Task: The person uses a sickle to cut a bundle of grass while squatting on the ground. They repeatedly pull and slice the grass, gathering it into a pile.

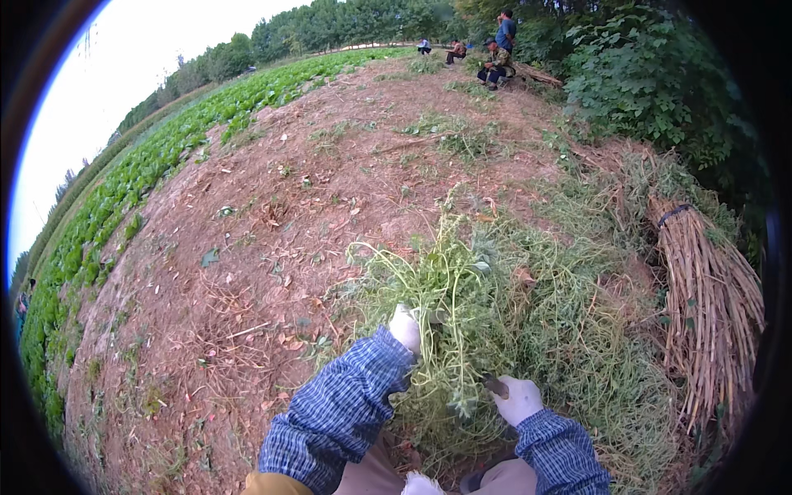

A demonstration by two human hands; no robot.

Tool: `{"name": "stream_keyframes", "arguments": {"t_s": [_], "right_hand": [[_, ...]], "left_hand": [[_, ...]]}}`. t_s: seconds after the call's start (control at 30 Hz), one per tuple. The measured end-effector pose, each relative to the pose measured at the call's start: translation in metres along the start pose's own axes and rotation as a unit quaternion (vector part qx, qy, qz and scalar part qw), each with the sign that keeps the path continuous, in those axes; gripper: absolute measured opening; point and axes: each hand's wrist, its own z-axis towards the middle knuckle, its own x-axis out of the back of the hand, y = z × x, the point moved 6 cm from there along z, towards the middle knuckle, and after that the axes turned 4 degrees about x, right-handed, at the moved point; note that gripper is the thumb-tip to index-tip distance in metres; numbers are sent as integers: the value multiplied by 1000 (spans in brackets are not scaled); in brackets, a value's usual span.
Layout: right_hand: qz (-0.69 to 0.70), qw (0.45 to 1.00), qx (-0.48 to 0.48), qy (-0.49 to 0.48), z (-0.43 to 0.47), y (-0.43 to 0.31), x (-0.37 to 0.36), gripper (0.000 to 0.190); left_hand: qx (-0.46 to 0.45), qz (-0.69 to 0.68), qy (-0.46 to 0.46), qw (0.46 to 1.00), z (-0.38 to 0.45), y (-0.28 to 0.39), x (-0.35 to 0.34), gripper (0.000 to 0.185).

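My left hand (405, 329), in a white glove, grips a bunch of long green plant stems (440, 272) with leafy tops; some stems droop over towards me. To its right and nearer to my body, my right hand (518, 400), gloved in white too, is closed on a dark tool handle (495, 385). The tool's far end is hidden among the stems, so its kind cannot be told. Beneath and beside both hands spreads a large heap of cut green plants (569, 322).
A tied bundle of dry stalks (708, 309) lies at the right, by dense bushes (649, 93). Leafy crop rows (154, 161) run along the left. Beyond the littered bare soil (247, 247), a seated person (495, 64) and a standing person (506, 32) are near others farther off.
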Motion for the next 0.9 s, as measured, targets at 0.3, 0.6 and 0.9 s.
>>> {"name": "stream_keyframes", "arguments": {"t_s": [0.3, 0.6, 0.9], "right_hand": [[153, 981, 71, 99, -23, -26, 20, 22], [-149, 980, -60, -120, -1, 26, -12, 19], [74, 992, 85, 55, -8, -20, 8, 19]], "left_hand": [[-158, 51, -128, 978, -4, 43, 10, 34], [187, -444, -83, 872, 27, -18, 25, 53], [-165, 108, 0, 980, 21, -9, 27, 27]]}}
